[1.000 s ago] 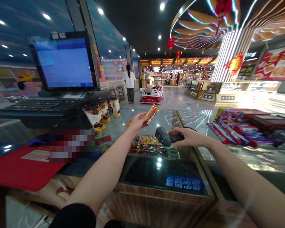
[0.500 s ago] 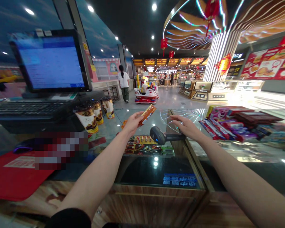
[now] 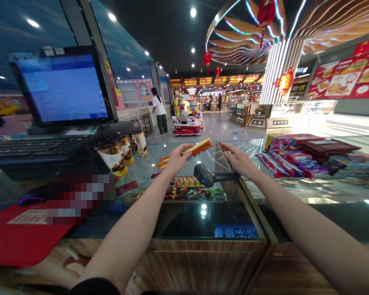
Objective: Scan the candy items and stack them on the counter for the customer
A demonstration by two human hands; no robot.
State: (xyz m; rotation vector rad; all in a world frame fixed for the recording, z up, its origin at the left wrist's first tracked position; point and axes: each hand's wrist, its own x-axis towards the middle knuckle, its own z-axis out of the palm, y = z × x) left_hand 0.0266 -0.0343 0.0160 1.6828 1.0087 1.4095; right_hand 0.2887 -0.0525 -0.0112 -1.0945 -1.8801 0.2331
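Note:
Pinched in my left hand (image 3: 180,159) is an orange and yellow packet (image 3: 199,148), raised over the glass counter and pointing right. My right hand (image 3: 238,160) is apart from it, fingers spread and holding nothing, just beyond the handle of a black barcode scanner (image 3: 204,175). The scanner lies between my forearms. More orange packets (image 3: 162,162) lie on the glass left of my left hand, partly hidden by it. To the right of my right hand rests a pile of purple and red wrapped snacks (image 3: 290,163).
Three printed cups (image 3: 113,157) stand at the left beside the keyboard (image 3: 27,147) and monitor (image 3: 64,88). A red mat (image 3: 6,237) covers the near left counter. A person (image 3: 160,110) stands beyond the counter.
The packet in my left hand has moved right and turned flatter, nearer my right hand. More of the orange packets on the glass shows. The person beyond has turned slightly.

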